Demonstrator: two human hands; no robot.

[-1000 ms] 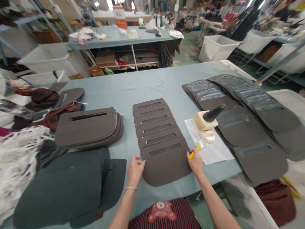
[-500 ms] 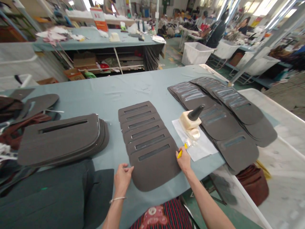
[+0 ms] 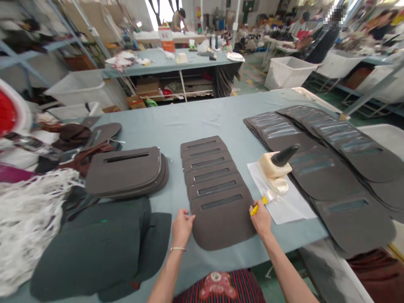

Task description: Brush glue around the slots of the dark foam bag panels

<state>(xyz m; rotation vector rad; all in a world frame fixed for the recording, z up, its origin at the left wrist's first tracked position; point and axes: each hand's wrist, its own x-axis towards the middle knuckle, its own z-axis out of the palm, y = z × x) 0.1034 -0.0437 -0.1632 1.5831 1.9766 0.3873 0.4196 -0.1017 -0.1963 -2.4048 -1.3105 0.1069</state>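
Swinging leftward since half a second ago, the head view is bringing a red-and-white shape (image 3: 6, 109) in at the left edge, while both hands are staying beside the brown slotted panels (image 3: 217, 195). Six of these are lying overlapped in a row on the blue-green table (image 3: 176, 113), the nearest one pointing its rounded end toward the person. The left hand (image 3: 183, 227) is touching that panel's left edge with its fingertips; whether its grip is pinching or only resting there, I cannot tell. The right hand (image 3: 261, 219) is keeping its grip closed around a yellow-handled brush (image 3: 259, 206), its fingers lying at the panel's right edge. Just beyond the brush, a cream container (image 3: 270, 164) with a black nozzle is sitting on a white sheet (image 3: 298, 210). Farther right, streaked panels (image 3: 328, 176) are fanning out in overlapping stacks; to the left, a panel stack (image 3: 126, 174) is lying behind dark green pieces (image 3: 94, 248), near tangled white strips (image 3: 28, 227).
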